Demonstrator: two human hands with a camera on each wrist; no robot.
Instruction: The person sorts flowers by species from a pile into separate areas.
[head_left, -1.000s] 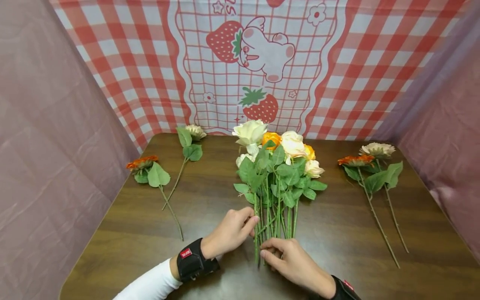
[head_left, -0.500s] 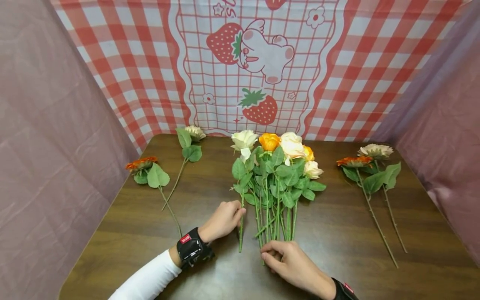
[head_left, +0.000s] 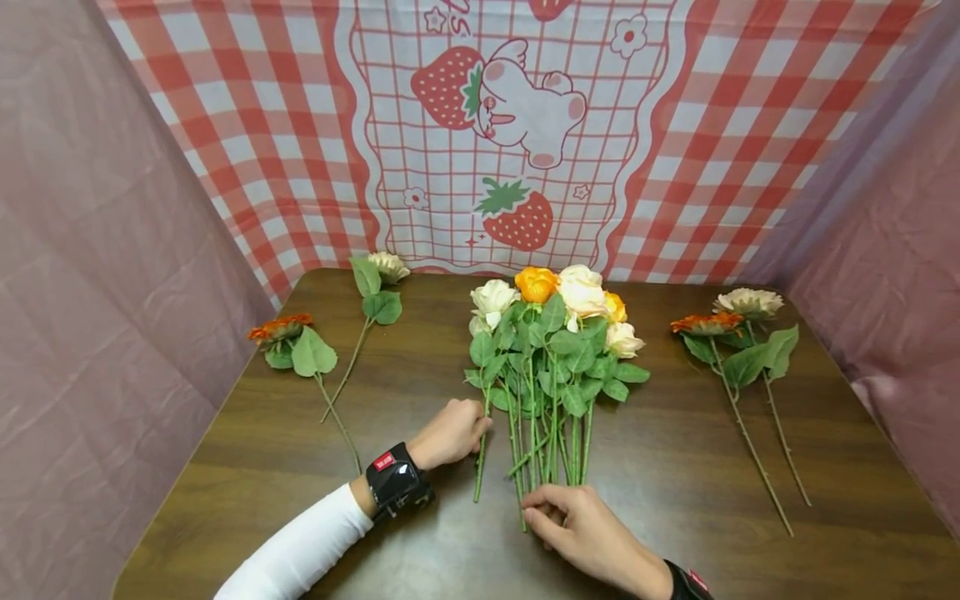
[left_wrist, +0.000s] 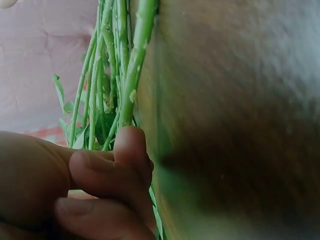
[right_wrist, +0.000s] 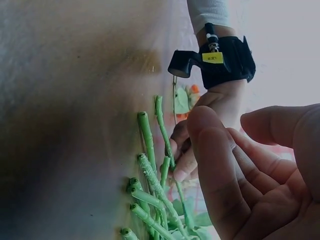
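My left hand [head_left: 452, 433] pinches the green stem [left_wrist: 136, 70] of a white rose [head_left: 495, 297] at the left side of a bunch. Its stem lies a little apart from the other stems, low over the wooden table. To the right, orange roses [head_left: 537, 285] and a large cream rose [head_left: 582, 290] top the bunch, above dense green leaves [head_left: 573, 358]. My right hand [head_left: 585, 529] is by the lower stem ends, fingers loosely bent. In the right wrist view a gap shows between thumb and fingers [right_wrist: 215, 155], with nothing held; several cut stem ends [right_wrist: 145, 125] stand beside them.
On the left of the table [head_left: 225, 492] lie an orange flower [head_left: 281, 327] and a cream one [head_left: 388, 267] with crossing stems. Another orange flower [head_left: 705, 323] and cream flower [head_left: 748, 303] lie at the right. A checked strawberry cloth [head_left: 517, 150] hangs behind.
My left hand has drawn the white rose's stem leftward from the bunch and lowered its bloom. In the last half second it shifted only slightly. My right hand has stayed near the stem ends.
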